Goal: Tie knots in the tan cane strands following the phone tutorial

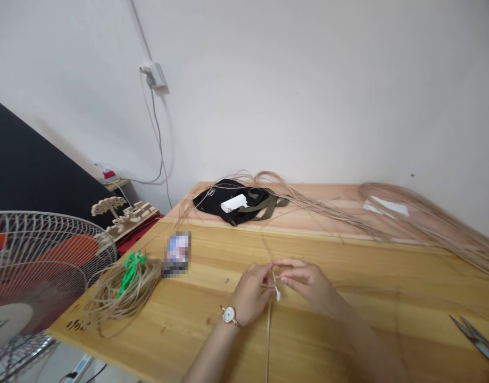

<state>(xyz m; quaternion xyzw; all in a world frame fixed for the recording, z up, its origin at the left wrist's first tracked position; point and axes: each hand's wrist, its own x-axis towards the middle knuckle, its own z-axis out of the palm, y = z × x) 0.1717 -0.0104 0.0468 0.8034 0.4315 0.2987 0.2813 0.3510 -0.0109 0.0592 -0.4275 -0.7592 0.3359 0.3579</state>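
Both my hands meet over the middle of the wooden table. My left hand (250, 291), with a watch (229, 314) on its wrist, is closed with its fingertips on a thin tan rattan-like strand (268, 340). That strand runs down toward the table's front edge. My right hand (308, 282) pinches at the same spot from the other side, thumb and finger close together. Between the fingertips hangs a small white piece (278, 293), perhaps paper or tape, on the strand. Exactly how the strand passes through my fingers is too small to make out.
A coil of strands (144, 290) with a green tie (130, 271) lies at left, near a fan (48, 255). Scissors (478, 338) lie at right. Behind are a black bag (212, 199), a white roll (233, 203) and long loose strands (428, 229).
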